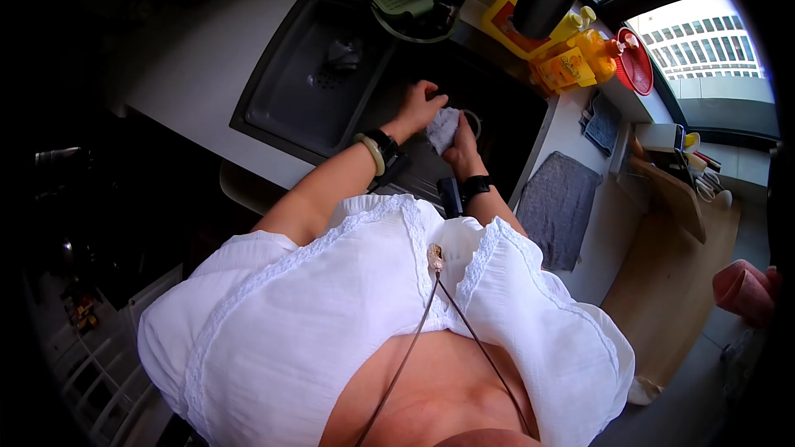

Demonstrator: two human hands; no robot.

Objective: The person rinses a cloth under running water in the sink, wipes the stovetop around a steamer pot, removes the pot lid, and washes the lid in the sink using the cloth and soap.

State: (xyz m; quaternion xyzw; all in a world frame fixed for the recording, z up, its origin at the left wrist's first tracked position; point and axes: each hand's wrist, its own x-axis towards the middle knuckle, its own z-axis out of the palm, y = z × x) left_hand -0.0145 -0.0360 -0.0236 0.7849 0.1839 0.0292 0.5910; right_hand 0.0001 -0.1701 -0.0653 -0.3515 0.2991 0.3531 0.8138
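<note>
Your right hand [464,149] is gripping a crumpled, pale grey cloth [441,130] inside the dark, rectangular sink basin [503,136]. Your left hand [412,109] is hovering close beside the cloth, fingers bent; whether it is gripping anything, I cannot tell.

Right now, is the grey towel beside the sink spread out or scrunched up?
Spread out: the grey towel lies flat on the counter, its broad face showing. I can't tell if it's doubled.
</note>
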